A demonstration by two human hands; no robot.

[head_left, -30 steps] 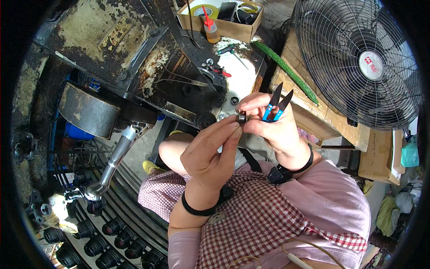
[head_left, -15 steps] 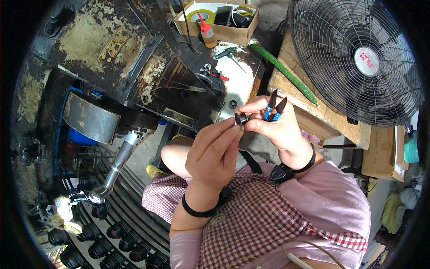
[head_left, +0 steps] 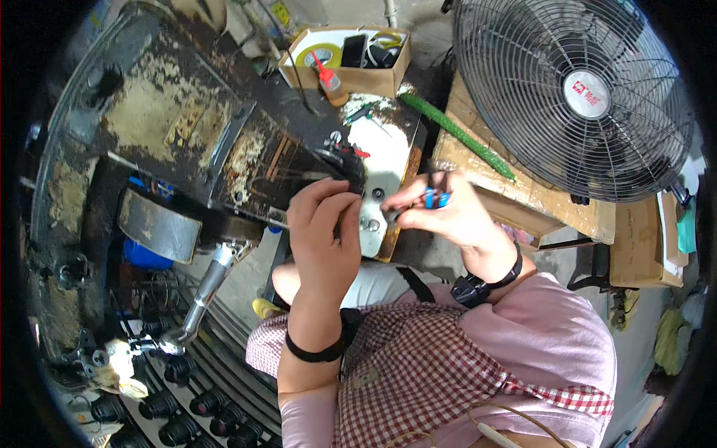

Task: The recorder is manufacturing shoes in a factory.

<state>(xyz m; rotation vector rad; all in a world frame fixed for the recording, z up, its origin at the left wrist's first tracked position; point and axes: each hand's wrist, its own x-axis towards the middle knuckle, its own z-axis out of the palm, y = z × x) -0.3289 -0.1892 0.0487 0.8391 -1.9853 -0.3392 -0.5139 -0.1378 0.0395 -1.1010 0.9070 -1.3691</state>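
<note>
My right hand point(head_left: 452, 213) keeps a pair of blue-handled snips point(head_left: 435, 198) tucked in its fingers, dark blades pointing away. Between that thumb and forefinger is a small dark round part point(head_left: 390, 216), somewhat blurred. My left hand point(head_left: 323, 235) is raised to the left of it, apart from the right, fingers bent together; what they pinch, if anything, cannot be made out. Beyond the hands lies a white plate point(head_left: 385, 160) bearing a small black ring point(head_left: 378, 194) and small rings point(head_left: 370, 225) nearer to me.
A worn dark machine point(head_left: 160, 112) fills the left. Several black round parts point(head_left: 179, 429) line rails at lower left. An open cardboard box point(head_left: 385, 81), a red-tipped bottle point(head_left: 330, 84) and a cucumber point(head_left: 459, 137) lie beyond; a large black fan point(head_left: 515, 97) stands at right.
My hands have parted: the left moved left, away from the right. The right still has the snips and the small dark part. The whole view has shifted slightly.
</note>
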